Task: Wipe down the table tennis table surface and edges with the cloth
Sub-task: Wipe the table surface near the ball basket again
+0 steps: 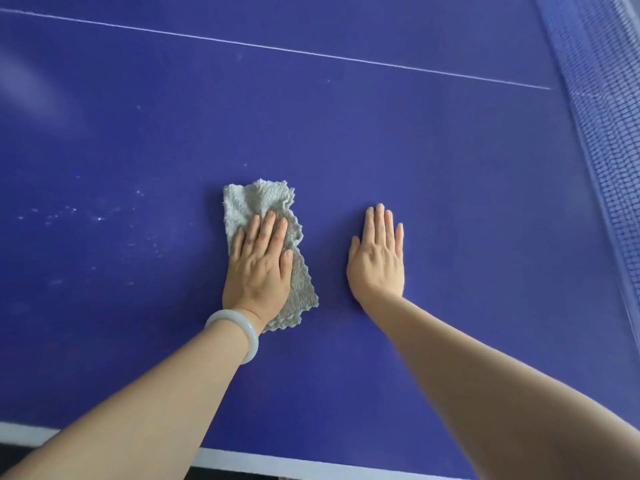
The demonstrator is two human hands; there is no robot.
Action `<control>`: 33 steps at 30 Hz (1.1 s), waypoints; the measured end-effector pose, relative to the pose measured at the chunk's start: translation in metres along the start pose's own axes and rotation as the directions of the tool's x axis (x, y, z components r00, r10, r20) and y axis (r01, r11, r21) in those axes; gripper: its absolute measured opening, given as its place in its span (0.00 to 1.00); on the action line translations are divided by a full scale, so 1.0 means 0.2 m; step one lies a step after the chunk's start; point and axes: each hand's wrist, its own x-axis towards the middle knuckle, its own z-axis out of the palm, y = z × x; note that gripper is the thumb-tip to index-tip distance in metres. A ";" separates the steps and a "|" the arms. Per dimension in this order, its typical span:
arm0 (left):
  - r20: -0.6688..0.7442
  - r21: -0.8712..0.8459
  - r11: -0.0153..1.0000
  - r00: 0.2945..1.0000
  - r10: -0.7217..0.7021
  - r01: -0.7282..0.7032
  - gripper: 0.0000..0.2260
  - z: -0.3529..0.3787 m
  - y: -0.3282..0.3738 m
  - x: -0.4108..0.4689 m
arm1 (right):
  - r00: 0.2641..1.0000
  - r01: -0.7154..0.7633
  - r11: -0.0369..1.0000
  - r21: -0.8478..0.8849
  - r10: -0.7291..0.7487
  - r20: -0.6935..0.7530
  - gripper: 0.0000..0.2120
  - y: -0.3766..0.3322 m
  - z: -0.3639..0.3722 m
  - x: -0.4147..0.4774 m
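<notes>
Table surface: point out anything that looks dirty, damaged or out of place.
Whitish specks and smears dot the blue table to the left of the cloth, which the left hand presses flat. They look like unwiped dirt or scuffs; which, I cannot tell. Nothing else stands out.

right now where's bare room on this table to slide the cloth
Bare blue tabletop lies between the right hand and the blue mesh net, and from the fluffy grey cloth to the thin white line. Crowded: left hand on the cloth.
</notes>
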 end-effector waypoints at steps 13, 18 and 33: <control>0.028 0.067 0.957 0.959 0.282 -0.283 0.25 -0.01 -0.18 -0.26 | 0.999 -0.040 0.997 -0.069 0.042 0.028 0.33 -0.01 0.02 0.00; -0.060 0.018 0.935 0.934 -0.354 0.355 0.27 -0.07 -0.22 -0.15 | 0.999 -0.047 0.995 -0.087 0.049 0.014 0.33 -0.02 0.03 0.00; 0.012 0.091 0.979 0.983 -0.182 0.180 0.27 -0.13 -0.65 -0.33 | 0.998 -0.062 0.995 -0.083 0.062 -0.002 0.33 -0.03 0.02 0.00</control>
